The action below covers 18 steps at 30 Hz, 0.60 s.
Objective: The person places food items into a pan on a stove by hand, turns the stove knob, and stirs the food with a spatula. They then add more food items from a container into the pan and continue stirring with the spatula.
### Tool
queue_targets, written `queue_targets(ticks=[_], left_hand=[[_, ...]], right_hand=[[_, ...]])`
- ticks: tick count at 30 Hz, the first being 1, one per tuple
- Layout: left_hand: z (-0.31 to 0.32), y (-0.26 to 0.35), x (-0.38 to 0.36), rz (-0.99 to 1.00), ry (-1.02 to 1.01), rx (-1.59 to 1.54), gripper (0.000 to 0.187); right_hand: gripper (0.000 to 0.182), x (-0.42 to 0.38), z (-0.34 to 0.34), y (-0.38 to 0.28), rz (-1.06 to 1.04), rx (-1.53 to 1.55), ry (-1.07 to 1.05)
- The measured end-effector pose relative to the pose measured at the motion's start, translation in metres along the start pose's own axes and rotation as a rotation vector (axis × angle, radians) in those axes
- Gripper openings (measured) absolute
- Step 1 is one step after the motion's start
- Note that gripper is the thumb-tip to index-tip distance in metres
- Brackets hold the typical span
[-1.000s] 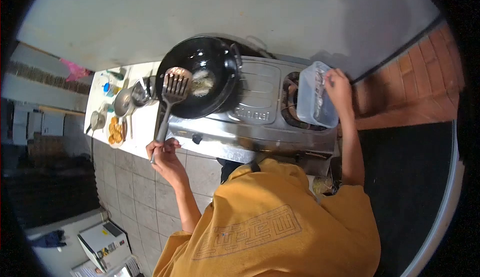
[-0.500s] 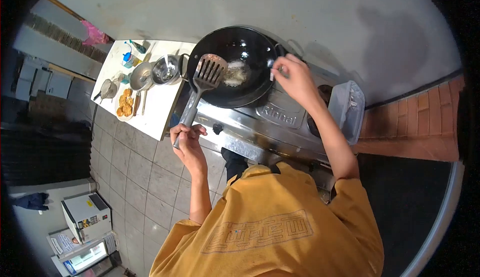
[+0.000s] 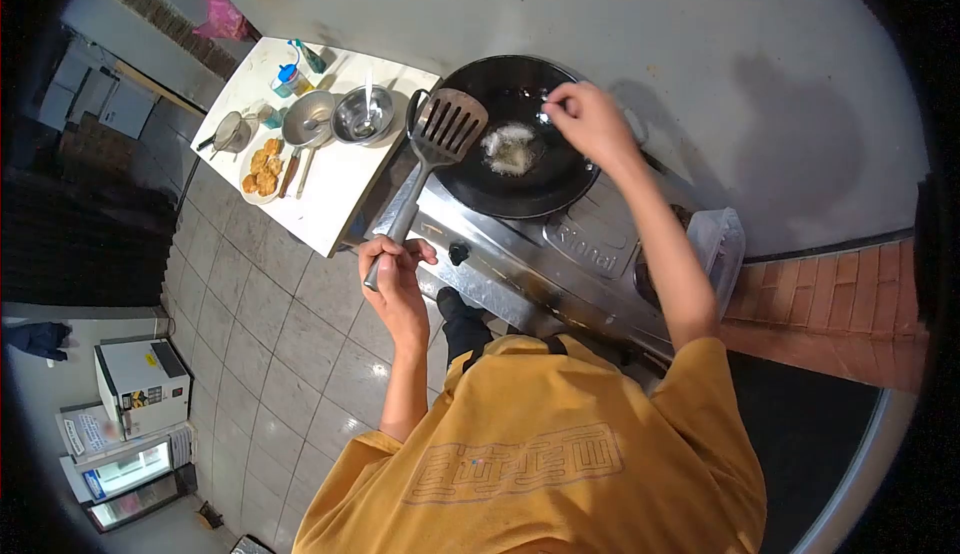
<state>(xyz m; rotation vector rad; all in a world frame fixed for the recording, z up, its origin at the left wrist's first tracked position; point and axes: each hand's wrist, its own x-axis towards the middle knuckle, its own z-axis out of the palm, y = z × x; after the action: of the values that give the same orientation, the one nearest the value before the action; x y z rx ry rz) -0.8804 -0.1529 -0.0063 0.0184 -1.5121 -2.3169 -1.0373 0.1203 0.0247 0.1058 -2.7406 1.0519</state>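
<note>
My left hand [image 3: 396, 272] grips the handle of a slotted metal spatula [image 3: 446, 130], whose blade hovers at the left rim of a black wok [image 3: 555, 186]. The wok sits on a steel gas stove [image 3: 560, 254], and something pale is frying in bubbling oil [image 3: 508, 147] in it. My right hand [image 3: 587, 122] reaches over the wok's far side, fingers pinched around a small pale piece; what the piece is cannot be made out.
A clear plastic container [image 3: 722, 244] rests on the stove's right burner. Left of the stove, a white counter [image 3: 325, 199] holds a plate of fried pieces [image 3: 260, 172], two metal bowls [image 3: 362, 114], a strainer and bottles. Tiled floor lies below, with a brick ledge to the right.
My right hand left the plastic container on the right burner and moved left over the wok with a small piece. The spatula stayed raised by the wok's rim.
</note>
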Motion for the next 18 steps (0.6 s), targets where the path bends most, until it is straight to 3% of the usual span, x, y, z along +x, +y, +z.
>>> queue_targets(ticks=[5,8,11,13,18], left_hand=[[0.001,0.004,0.002,0.025,-0.036,0.024,0.020],[0.006,0.007,0.004,0.060,-0.026,0.039,0.022],[0.005,-0.001,0.005,0.050,-0.052,0.062,0.020],[0.013,-0.001,0.005,0.067,-0.050,0.088,0.016],[0.024,-0.004,-0.005,0.041,-0.071,0.091,0.016]], right_hand=[[0.017,-0.093,-0.116,0.010,0.002,-0.012,0.300],[0.015,-0.154,-0.167,0.039,0.205,-0.103,0.293],[0.013,-0.211,-0.178,0.108,0.408,-0.210,0.345],[0.012,-0.251,-0.174,0.158,0.509,-0.243,0.253],[0.016,-0.287,-0.155,0.198,0.616,-0.240,0.159]])
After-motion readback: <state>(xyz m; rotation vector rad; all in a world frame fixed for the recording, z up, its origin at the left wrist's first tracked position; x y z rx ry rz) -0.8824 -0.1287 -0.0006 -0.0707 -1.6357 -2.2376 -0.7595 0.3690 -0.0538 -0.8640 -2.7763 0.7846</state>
